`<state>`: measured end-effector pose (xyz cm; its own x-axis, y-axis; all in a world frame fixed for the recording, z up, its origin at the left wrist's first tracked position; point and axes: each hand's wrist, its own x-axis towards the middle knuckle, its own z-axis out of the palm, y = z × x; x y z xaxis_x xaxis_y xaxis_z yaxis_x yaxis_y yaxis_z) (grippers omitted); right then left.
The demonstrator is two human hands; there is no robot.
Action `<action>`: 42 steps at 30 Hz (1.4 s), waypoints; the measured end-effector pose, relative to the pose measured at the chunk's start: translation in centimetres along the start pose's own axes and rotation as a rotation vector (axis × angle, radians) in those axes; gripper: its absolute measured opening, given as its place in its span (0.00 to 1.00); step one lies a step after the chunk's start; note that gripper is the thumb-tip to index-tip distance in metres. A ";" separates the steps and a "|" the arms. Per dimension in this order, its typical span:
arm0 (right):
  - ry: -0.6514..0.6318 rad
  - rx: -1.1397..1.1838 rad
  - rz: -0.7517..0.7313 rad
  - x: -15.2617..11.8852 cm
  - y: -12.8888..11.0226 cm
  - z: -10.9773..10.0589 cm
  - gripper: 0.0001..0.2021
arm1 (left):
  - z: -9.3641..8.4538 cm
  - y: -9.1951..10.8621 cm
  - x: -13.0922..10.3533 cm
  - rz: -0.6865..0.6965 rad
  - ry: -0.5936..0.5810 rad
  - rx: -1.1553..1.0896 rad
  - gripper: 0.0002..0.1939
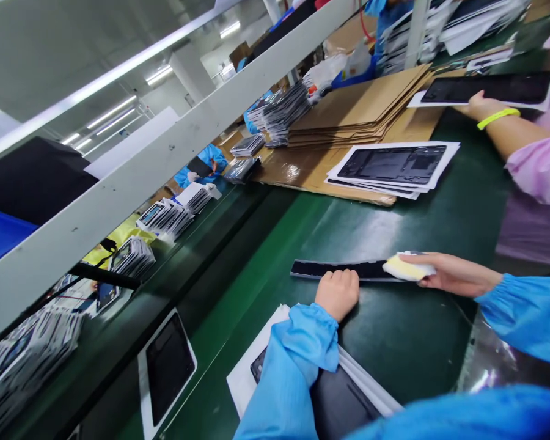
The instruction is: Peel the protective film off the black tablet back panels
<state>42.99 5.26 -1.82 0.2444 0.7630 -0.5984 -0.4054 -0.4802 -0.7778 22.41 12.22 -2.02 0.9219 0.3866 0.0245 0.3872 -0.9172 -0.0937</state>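
Observation:
A long dark strip with a clear edge [305, 268] lies on the green work surface [394, 330]. My left hand [338, 293], in a blue sleeve, presses on the strip's middle with its fingers curled. At the strip's right end, my right hand [444, 272] grips a pale yellow and white pad [407, 268], which touches the strip. Beneath my left forearm is a stack of white sheets with dark panels [343, 400], partly hidden by the sleeve.
Beyond the strip, white-backed dark panels [392, 164] rest partly on cardboard [348, 116]. Another person's hand [483, 109] holds a dark panel at the upper right. One framed panel [169, 366] lies at the lower left, below a white beam [165, 146].

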 end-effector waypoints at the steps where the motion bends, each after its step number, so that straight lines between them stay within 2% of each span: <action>1: 0.009 0.002 0.012 -0.1 0.0 -0.1 0.05 | -0.2 0.1 0.0 0.009 0.006 0.006 0.15; 4: 0.059 0.007 0.024 -1.0 -0.1 -0.5 0.06 | -0.5 0.1 0.0 0.015 0.020 0.021 0.12; 9: 0.167 0.016 -0.048 -3.8 0.1 -1.8 0.09 | -0.9 -0.1 -0.5 0.036 0.065 0.025 0.09; 12: 0.126 0.081 0.002 -5.4 1.0 -2.2 0.11 | -1.2 -0.4 -0.8 0.034 0.103 0.041 0.07; 15: 0.085 0.175 0.110 -6.2 2.0 -1.5 0.11 | -1.5 -0.6 -1.0 0.030 0.142 0.058 0.09; 18: 0.058 0.259 0.170 -5.9 2.6 -0.3 0.13 | -1.8 -0.6 -1.0 0.045 0.168 0.067 0.11; 21: 0.040 0.284 0.126 -4.8 3.1 0.8 0.09 | -2.0 -0.5 -1.3 0.041 0.181 0.068 0.11; 24: -0.012 0.251 0.086 -3.9 3.7 1.7 0.06 | -1.9 -0.5 -1.8 -0.053 0.191 0.067 0.10; 27: -0.079 0.232 0.067 -3.4 4.3 2.7 0.08 | -1.8 -0.6 -2.5 -0.165 0.182 0.042 0.12; 30: -0.099 0.234 0.065 -3.1 4.6 3.5 0.09 | -1.7 -0.8 -3.2 -0.202 0.162 -0.014 0.14; 37: -0.115 0.245 0.024 -2.5 5.0 4.5 0.09 | -1.7 -0.8 -3.8 -0.204 0.125 -0.119 0.15; 42: -0.110 0.244 -0.074 -2.4 4.8 5.6 0.13 | -1.7 0.1 -3.5 -0.094 0.072 -0.159 0.16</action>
<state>35.51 3.55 -3.08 0.1892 0.8411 -0.5068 -0.5933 -0.3133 -0.7415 19.28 10.57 -0.38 0.8780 0.4686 0.0979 0.4636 -0.8833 0.0704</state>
